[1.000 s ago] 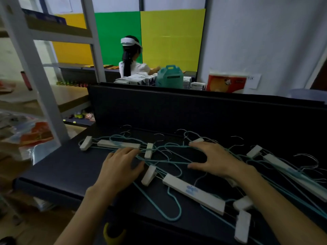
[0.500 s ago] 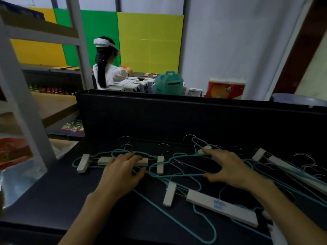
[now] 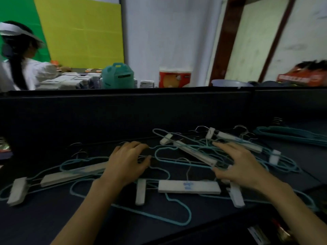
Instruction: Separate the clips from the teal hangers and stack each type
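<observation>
- As the view swung to the right since half a second before, a neat bundle of bare teal hangers (image 3: 292,135) came into sight at the upper right of the frame, well apart from the tangle; it looked like a stack already begun.
- The left hand (image 3: 126,161) had stayed flat on the wires at centre frame, fingers lightly bent, its grip closed on nothing.
- The right hand (image 3: 235,161) had spread wider over the tangled hangers (image 3: 177,220) at centre right, fingers splayed, pressing not pinching.
- White clips (image 3: 140,191) were still on their wires across the dark counter (image 3: 44,223), so separating had probably barely started.
- The long white bar (image 3: 189,186) lay between the forearms, untouched.
</observation>
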`<action>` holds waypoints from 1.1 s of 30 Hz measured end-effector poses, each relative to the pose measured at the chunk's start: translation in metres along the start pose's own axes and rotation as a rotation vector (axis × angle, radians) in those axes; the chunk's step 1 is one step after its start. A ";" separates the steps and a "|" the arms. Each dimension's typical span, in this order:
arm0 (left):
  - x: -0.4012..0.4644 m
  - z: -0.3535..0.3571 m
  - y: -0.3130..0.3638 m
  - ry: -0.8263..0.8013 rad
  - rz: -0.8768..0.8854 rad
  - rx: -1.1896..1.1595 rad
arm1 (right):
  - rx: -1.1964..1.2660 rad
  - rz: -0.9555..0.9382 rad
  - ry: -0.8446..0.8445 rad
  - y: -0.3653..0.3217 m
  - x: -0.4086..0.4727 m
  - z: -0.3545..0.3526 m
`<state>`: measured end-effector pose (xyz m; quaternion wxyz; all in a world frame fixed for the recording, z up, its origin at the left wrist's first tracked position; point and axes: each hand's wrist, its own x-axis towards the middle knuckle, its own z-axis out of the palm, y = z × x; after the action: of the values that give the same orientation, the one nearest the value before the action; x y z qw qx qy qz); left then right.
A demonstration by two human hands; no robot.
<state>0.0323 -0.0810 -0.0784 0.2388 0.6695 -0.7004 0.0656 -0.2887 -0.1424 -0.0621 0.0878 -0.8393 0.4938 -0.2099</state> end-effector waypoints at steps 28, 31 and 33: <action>0.130 0.074 0.065 -0.458 0.199 0.002 | 0.050 0.081 0.135 0.115 0.021 -0.048; 0.133 0.073 0.063 -0.492 0.199 0.002 | 0.055 0.080 0.129 0.110 0.025 -0.044; 0.134 0.072 0.064 -0.475 0.226 -0.022 | 0.072 0.074 0.150 0.106 0.025 -0.042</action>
<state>-0.0459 -0.2261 -0.0700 0.0660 0.5809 -0.8078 -0.0748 -0.3807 -0.2138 -0.0556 0.0882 -0.7989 0.5217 -0.2862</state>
